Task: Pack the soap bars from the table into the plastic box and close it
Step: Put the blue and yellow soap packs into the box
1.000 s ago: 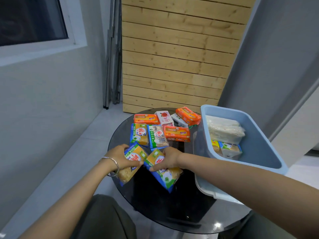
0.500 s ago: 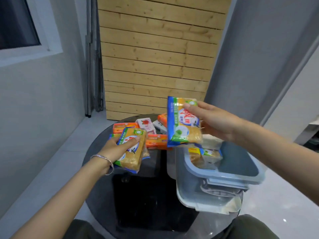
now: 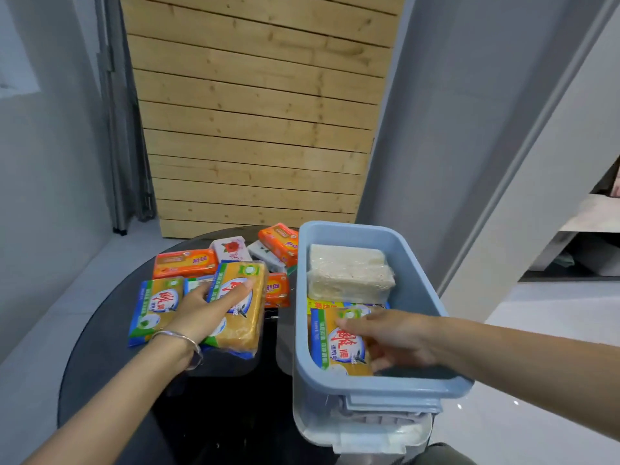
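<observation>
The blue plastic box (image 3: 416, 293) stands open on the right of the round black table (image 3: 214, 404). Inside it lie a clear-wrapped pale soap block (image 3: 349, 270) at the back and a yellow soap pack (image 3: 342, 344) at the front. My right hand (image 3: 392, 337) is inside the box, fingers on that yellow pack. My left hand (image 3: 204, 310) holds another yellow soap pack (image 3: 241, 310) just above the table, left of the box. More soap bars lie behind: a yellow-green pack (image 3: 154, 307), orange ones (image 3: 184, 263) and a white rose one (image 3: 231, 248).
The box rests on its whitish lid (image 3: 365, 434), which sticks out at the near edge. A wooden slat panel (image 3: 258, 112) stands behind the table. Grey walls rise left and right, and a white floor (image 3: 536, 380) lies to the right.
My right hand has come down from above the box and set its yellow pack inside. My left hand has stayed over the table with its pack. The camera view shifted left.
</observation>
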A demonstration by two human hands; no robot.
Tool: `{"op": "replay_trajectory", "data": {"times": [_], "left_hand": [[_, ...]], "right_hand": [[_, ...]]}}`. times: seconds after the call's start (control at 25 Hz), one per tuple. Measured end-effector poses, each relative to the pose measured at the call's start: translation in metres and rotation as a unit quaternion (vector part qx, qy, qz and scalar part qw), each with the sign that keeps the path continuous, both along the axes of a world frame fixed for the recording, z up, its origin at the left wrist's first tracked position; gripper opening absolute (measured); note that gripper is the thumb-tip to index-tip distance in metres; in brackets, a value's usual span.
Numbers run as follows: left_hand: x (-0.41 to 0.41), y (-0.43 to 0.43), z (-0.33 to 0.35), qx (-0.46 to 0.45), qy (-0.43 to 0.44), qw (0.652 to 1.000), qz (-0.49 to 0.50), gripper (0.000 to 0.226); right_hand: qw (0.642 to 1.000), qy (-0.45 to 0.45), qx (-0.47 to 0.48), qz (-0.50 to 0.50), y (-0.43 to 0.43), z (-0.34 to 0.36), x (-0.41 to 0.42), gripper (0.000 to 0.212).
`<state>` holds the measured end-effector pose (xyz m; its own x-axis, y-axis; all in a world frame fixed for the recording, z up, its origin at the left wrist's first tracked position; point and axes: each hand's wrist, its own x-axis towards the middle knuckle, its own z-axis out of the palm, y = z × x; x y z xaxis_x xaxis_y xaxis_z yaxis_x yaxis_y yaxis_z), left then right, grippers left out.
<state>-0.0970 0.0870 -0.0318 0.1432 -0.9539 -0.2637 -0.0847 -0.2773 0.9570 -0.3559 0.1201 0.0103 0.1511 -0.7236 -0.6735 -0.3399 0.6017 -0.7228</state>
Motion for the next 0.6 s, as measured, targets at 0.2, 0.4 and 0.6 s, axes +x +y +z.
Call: {"op": "replay_trajectory", "data": {"times": [0.2, 0.4, 0.6], "left_hand": [[-0.003, -0.006, 0.001, 0.015, -0.018, 1.0, -0.012, 0.03], [-0.006, -0.008, 0.001, 0.029, -0.025, 0.999, -0.024, 0.032], [-0.002, -0.004, 0.012, 0.029, 0.01, 0.999, -0.018, 0.041]], "right_hand": [[0.998, 0.012, 0.043, 0.036, -0.009, -0.018, 0.007, 0.046], [0.994, 0.075, 0.037, 0.073, -0.01, -0.031, 0.011, 0.026], [0.975, 0.167, 0.004, 0.15, -0.008, -0.031, 0.007, 0.028]]}}
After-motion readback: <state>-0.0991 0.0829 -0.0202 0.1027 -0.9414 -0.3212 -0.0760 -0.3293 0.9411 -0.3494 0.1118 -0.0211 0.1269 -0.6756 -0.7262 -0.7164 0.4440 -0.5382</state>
